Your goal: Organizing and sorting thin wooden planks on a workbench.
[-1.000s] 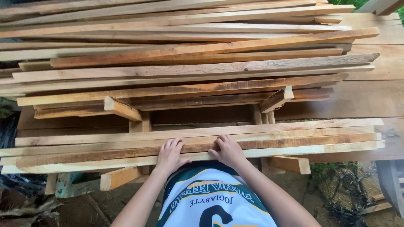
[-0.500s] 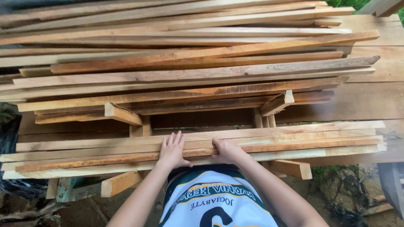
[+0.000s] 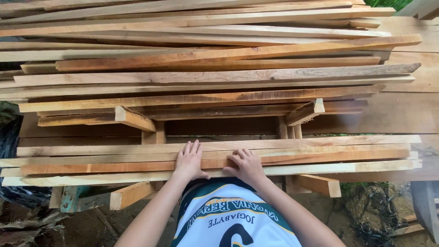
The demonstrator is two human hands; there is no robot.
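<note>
My left hand point(image 3: 189, 161) lies flat, fingers spread, on the nearest bundle of long wooden slats point(image 3: 320, 155) at the front of the stack. My right hand point(image 3: 246, 165) rests beside it on the same slats, fingers curled over the front edge. Neither hand lifts a slat. The slats run left to right and rest on short cross pieces point(image 3: 132, 120). My white and green shirt point(image 3: 233, 219) fills the bottom centre.
A big pile of long planks point(image 3: 206, 59) rises behind the front bundle. Wide boards point(image 3: 402, 114) lie at the right. Short support blocks point(image 3: 130, 194) stick out below. Dirt ground, black plastic point(image 3: 13, 192) at left, and twigs at lower right.
Both hands have slid slightly forward over the front slats; the left hand's fingers now reach further across. The view has shifted a little to the right.
</note>
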